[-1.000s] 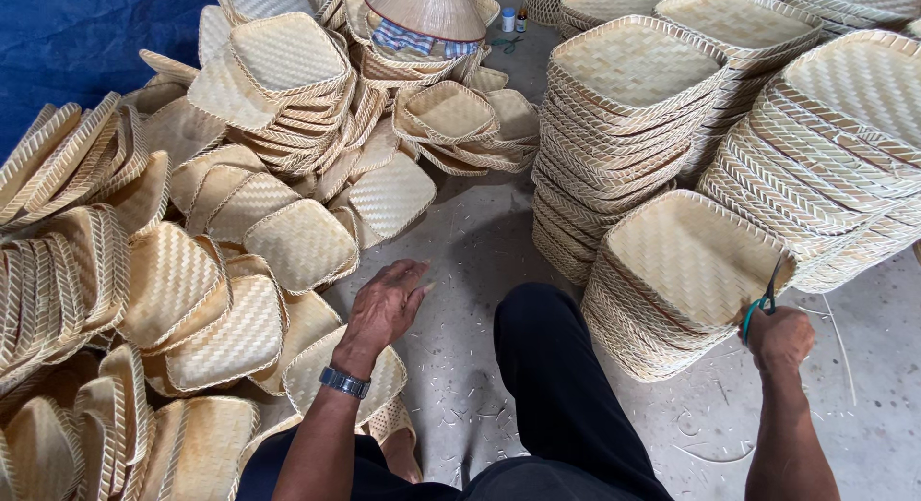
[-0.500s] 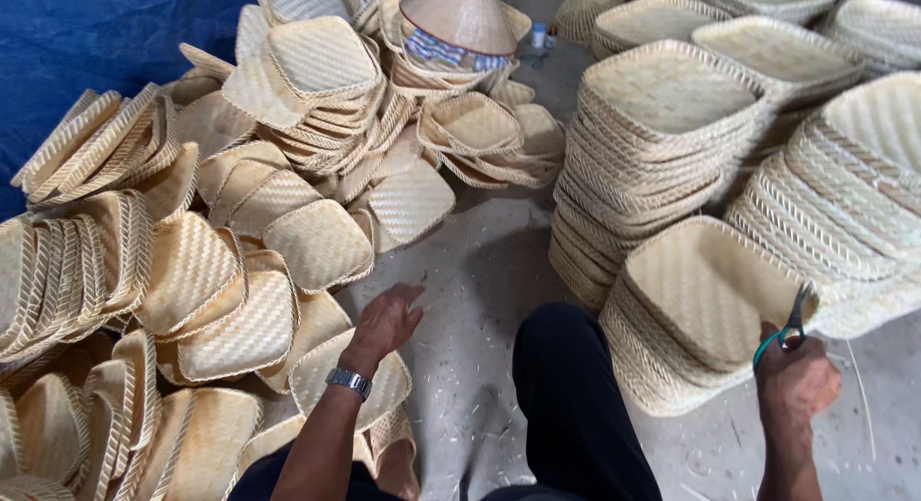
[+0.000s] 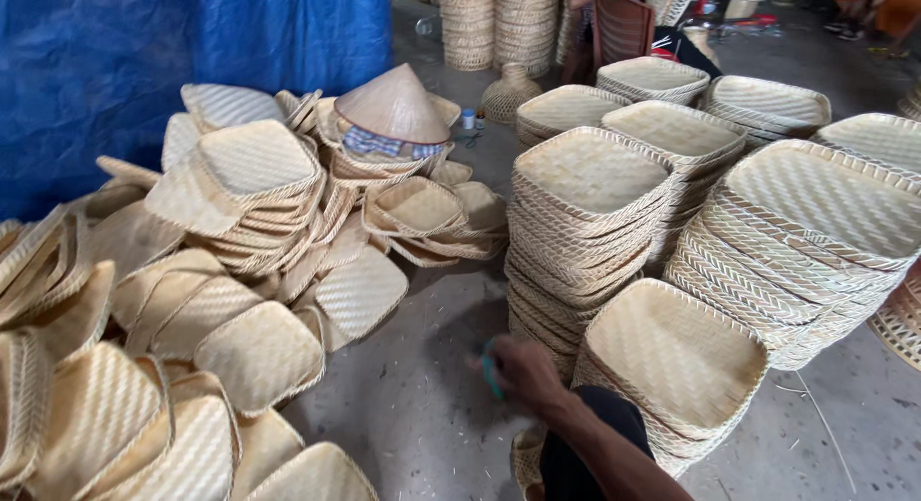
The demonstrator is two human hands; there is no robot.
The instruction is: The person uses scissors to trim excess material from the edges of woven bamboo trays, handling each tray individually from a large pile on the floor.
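The right hand [image 3: 523,369] has swung left, away from the low stack of square woven bamboo trays [image 3: 676,352] where it hung half a second ago. It now sits blurred over the bare concrete floor [image 3: 422,415], between that stack and the loose heap of pale woven trays [image 3: 259,352]. Its fingers are curled around the teal-handled scissors [image 3: 491,367] (only a streak of teal shows). The left hand, which was reaching towards the heap, has dropped out of view as the head lifted, so I cannot tell its state.

No packages, labels (or screens) visible.
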